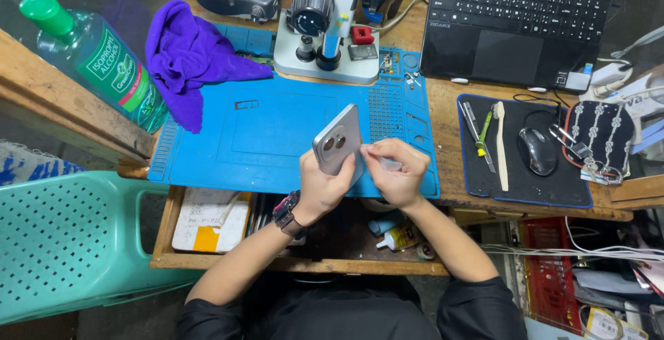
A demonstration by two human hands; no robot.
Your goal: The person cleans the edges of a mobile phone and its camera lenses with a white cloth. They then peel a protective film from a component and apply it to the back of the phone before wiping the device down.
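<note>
Black sleeves framed the bench as the left hand (319, 186) gripped a silver phone (337, 141) upright over the blue mat (270, 129). At three o'clock, the right hand (395, 172) pinched something small and clear; a slip could drop the phone.

Silver phone (337, 139), blue mat (277, 132)

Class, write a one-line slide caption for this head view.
Left hand holds a silver smartphone upright over a blue repair mat; right hand pinches something small beside it.
</note>
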